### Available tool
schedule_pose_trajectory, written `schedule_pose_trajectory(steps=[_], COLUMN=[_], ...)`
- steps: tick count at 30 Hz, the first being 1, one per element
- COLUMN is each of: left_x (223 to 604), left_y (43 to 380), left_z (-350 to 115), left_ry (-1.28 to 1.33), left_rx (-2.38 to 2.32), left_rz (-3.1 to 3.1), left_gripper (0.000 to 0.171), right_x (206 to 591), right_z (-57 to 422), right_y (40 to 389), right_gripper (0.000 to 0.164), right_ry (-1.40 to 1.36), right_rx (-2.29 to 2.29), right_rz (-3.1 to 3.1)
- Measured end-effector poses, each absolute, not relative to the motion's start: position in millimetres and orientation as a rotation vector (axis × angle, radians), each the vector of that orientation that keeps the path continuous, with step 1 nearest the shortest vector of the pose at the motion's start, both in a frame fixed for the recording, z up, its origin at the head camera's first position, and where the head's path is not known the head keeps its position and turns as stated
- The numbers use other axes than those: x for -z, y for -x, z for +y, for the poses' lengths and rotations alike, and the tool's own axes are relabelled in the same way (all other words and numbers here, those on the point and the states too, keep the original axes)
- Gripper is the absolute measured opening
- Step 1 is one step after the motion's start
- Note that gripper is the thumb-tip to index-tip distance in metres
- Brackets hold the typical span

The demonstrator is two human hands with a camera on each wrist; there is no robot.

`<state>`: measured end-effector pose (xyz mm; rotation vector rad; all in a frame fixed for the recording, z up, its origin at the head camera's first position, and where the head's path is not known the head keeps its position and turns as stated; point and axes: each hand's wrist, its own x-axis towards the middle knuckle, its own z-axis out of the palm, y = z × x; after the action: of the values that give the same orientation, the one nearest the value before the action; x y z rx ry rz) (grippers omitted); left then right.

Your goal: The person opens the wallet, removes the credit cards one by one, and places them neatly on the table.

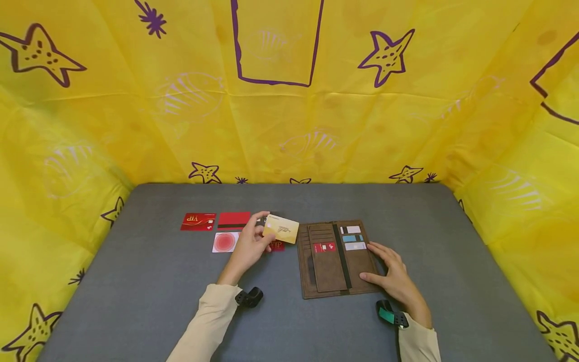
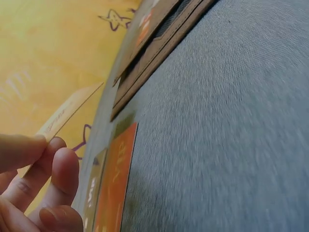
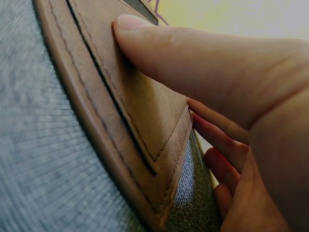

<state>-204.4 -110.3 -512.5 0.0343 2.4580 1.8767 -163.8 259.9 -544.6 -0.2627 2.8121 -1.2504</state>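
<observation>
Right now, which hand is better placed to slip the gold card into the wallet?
Probably the left hand: it pinches the gold card near the wallet. The right hand holds no card, resting on the wallet's right side.

- cream left sleeve (image 1: pixel 201 322) behind left hand (image 1: pixel 246 246)
- cream right sleeve (image 1: pixel 419 342) behind right hand (image 1: pixel 400 281)
- black left band (image 1: pixel 250 297)
- black right band (image 1: pixel 400 319), green patch (image 1: pixel 386 315)

Wallet (image 1: pixel 327 271) on the table (image 1: pixel 289 337), 4 cards (image 1: pixel 352 239) in its slots, loose cards (image 1: pixel 198 221) to its left, curtain (image 1: pixel 289 115) behind.
</observation>
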Motion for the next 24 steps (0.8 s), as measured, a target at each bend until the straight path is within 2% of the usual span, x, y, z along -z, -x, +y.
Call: schedule_pose_trajectory(steps=[11, 18, 24], left_x=[508, 505, 502], left_y=[190, 181, 178], left_z=[-137, -150, -166], left_ry=[0.06, 0.151, 0.179], left_rx=[-1.863, -1.807, -1.809], left_rz=[2.473, 2.524, 2.59], left_gripper=[0.054, 0.039, 0.037], right_x=[546, 546, 545], right_z=[260, 260, 259], right_y=[164, 164, 164], right_gripper=[0.075, 0.075, 0.076], right_ry=[0.269, 0.272, 0.26], right_rx=[1.253, 1.247, 1.238], right_rz=[2.817, 2.819, 2.815])
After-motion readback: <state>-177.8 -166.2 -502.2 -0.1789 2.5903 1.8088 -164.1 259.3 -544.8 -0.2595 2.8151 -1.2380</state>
